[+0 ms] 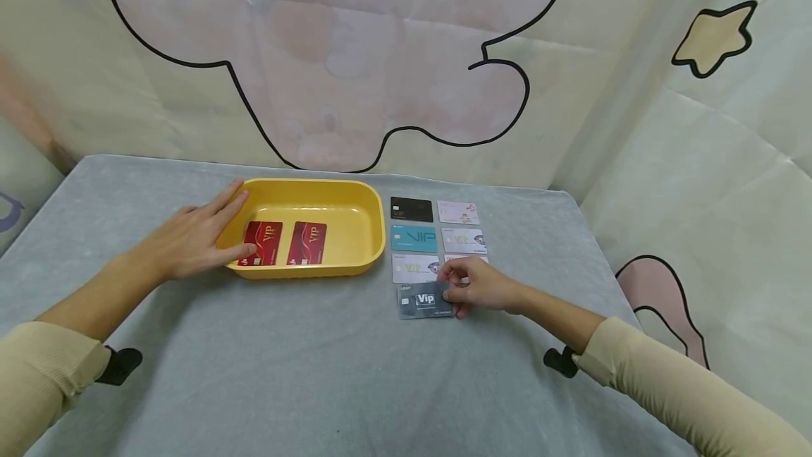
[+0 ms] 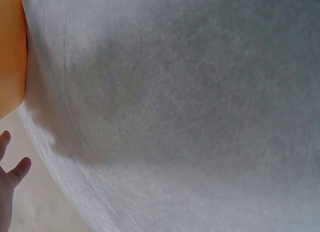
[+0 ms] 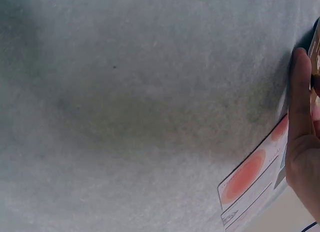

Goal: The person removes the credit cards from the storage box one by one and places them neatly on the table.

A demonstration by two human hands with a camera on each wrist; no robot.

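My left hand (image 1: 193,240) rests at the left rim of a yellow tray (image 1: 347,221), fingers extended and spread, thumb over a red VIP card (image 1: 263,240) inside. Beside that card lies a second red VIP card (image 1: 307,242). With thumb and fingertips my right hand (image 1: 483,288) pinches the right edge of a grey Vip card (image 1: 423,300), at the near end of two columns of cards. In the right wrist view a white card with red circles (image 3: 245,177) lies below that hand. The left wrist view catches only fingers and the tray's side.
Right of the tray are a black VIP card (image 1: 411,210), a pink card (image 1: 458,213), a teal VIP card (image 1: 414,238) and several white ones, one partly hidden by my right hand. Grey cloth (image 1: 317,372) covers the table; a printed curtain (image 1: 380,76) hangs behind.
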